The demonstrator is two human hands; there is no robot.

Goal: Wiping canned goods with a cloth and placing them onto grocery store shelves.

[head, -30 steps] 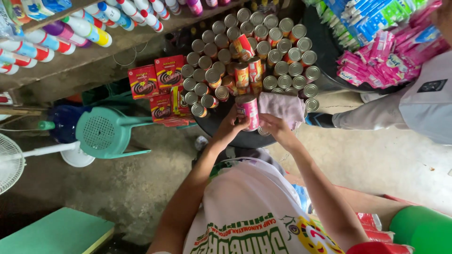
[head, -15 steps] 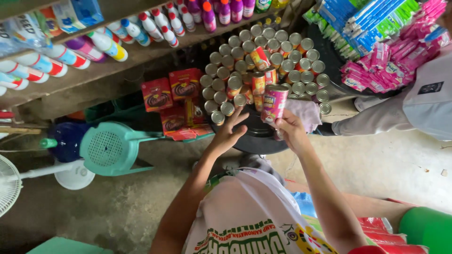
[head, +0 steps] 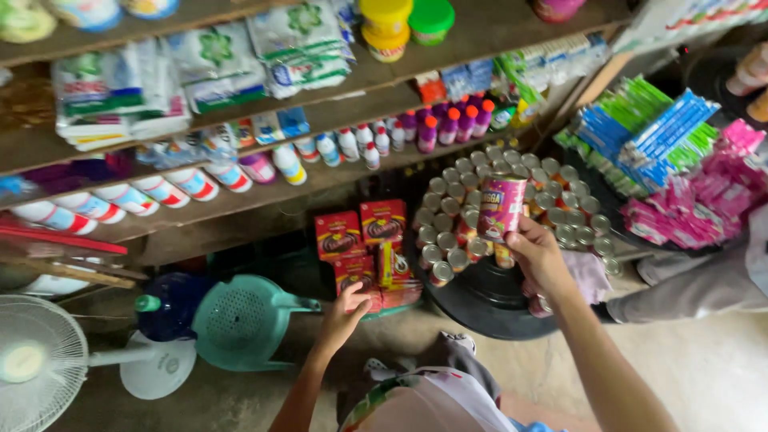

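Right hand [head: 542,258] is up, its fingers [head: 522,230] wrapped around a cylindrical metal can with a magenta-and-red paper label [head: 501,207], held upright over the stacked pile of silver-topped cans [head: 512,210]. The label is glossy, with a picture panel low on its face, and the body is smooth and round. It hangs just in front of the pile, above the round black tray [head: 488,300] that carries the stack. Too many lids there to count, all dull grey discs packed rim to rim.

Left hand [head: 344,316] is lower, fingers loosely spread and holding nothing, tips just at the red cardboard boxes with a dark swirl picture [head: 362,244]. Four of those show clearly, flat-sided and matte, stacked two over two.

On the wooden shelf [head: 240,200] behind lies a row of white plastic bottles with coloured caps [head: 352,144], and beside them purple bottles with orange caps [head: 452,124]. Down on the floor sits one teal plastic stool [head: 244,320], and one white electric fan [head: 40,364].
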